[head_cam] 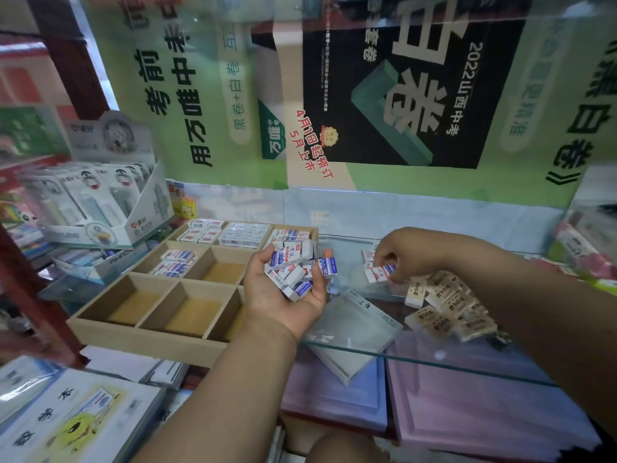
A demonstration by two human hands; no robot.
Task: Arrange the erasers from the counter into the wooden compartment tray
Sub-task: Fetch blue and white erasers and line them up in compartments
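My left hand is palm up beside the wooden compartment tray, cupping a heap of several blue-and-white erasers. My right hand reaches down to the glass counter and pinches one blue-and-white eraser from a small cluster there. A pile of beige erasers lies on the counter below my right hand. The tray's back compartments hold blue-and-white erasers; its front compartments are bare wood.
A clear flat plastic box lies on the glass counter between my arms. A display carton of correction tapes stands left of the tray. Packaged goods crowd the right edge. Booklets lie lower left.
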